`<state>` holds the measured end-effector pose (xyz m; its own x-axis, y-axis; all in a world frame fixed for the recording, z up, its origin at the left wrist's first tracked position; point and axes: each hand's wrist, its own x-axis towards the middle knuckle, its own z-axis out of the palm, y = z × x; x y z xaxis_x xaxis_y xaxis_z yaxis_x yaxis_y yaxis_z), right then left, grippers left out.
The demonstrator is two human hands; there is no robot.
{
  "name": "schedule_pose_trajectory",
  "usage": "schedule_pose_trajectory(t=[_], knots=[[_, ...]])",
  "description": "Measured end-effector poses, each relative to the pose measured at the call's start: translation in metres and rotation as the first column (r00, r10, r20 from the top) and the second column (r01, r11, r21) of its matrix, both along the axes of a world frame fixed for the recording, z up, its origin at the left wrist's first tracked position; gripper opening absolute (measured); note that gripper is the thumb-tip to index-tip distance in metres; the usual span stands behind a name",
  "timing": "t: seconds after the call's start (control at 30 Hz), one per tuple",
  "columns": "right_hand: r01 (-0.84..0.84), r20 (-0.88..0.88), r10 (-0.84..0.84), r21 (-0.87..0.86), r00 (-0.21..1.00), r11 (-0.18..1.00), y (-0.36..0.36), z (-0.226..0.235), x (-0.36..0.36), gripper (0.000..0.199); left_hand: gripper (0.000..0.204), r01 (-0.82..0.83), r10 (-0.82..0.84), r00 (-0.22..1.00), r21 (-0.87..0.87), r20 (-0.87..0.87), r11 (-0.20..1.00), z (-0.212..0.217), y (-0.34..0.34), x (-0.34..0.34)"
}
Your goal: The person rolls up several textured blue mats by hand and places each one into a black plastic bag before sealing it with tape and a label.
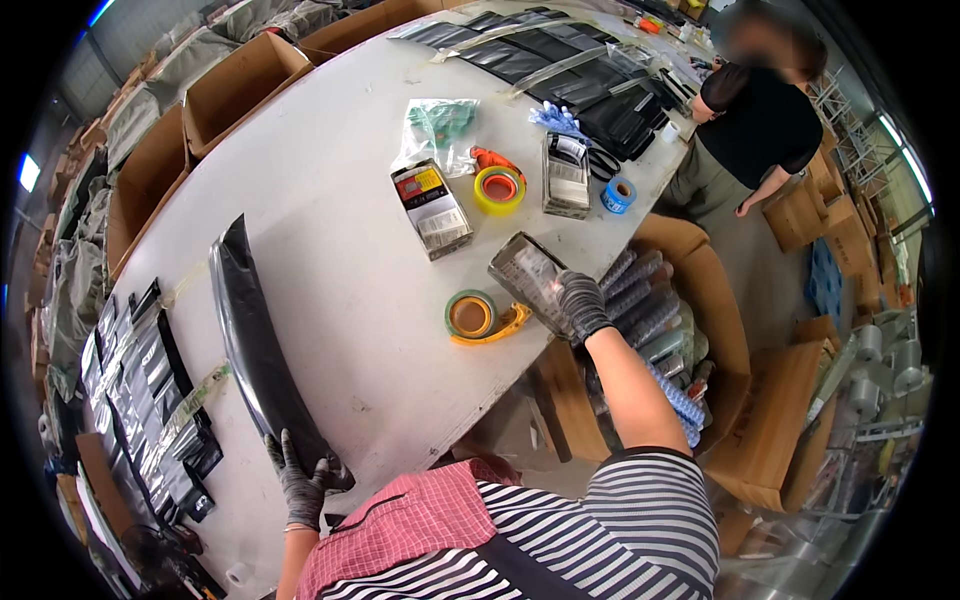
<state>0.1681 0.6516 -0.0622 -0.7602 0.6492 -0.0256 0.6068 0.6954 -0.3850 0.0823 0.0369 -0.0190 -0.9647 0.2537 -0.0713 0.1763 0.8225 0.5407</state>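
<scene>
My right hand [580, 303], in a dark glove, grips a clear-wrapped rectangular pack [530, 275] at the table's right edge, tilted above the tabletop. My left hand [300, 480], also gloved, rests on the near end of a long curved black part [255, 340] wrapped in glossy film, which lies across the white table [330, 230]. Between the hands lies a green tape roll on an orange dispenser [478, 318].
Two more wrapped packs [432, 208] [566, 176], a yellow tape roll [500, 190], a blue tape roll [618, 194] and black bags [570, 60] lie farther off. An open carton of bubble-wrapped items [650, 320] stands right of the table. Another person [750, 120] stands at the far right. Cartons [235, 85] line the left side.
</scene>
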Motion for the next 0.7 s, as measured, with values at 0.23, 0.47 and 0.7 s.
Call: schedule_pose_trajectory(t=[0.23, 0.47, 0.7], knots=[[-0.389, -0.595, 0.110, -0.364, 0.796, 0.847, -0.191, 0.115, -0.024, 0.014, 0.051, 0.121, -0.308, 0.921, 0.578, 0.237, 0.807, 0.096, 0.090, -0.009], [-0.601, -0.718, 0.241, -0.297, 0.653, 0.742, -0.334, 0.168, -0.023, 0.018, 0.032, -0.309, -0.262, 0.784, 0.720, 0.563, 0.621, 0.148, 0.102, 0.001], [-0.473, -0.430, 0.201, -0.824, 0.880, 0.311, -0.371, 0.179, -0.024, 0.027, 0.036, -0.292, -0.260, 0.815, 0.755, 0.518, 0.587, 0.151, 0.053, 0.018]])
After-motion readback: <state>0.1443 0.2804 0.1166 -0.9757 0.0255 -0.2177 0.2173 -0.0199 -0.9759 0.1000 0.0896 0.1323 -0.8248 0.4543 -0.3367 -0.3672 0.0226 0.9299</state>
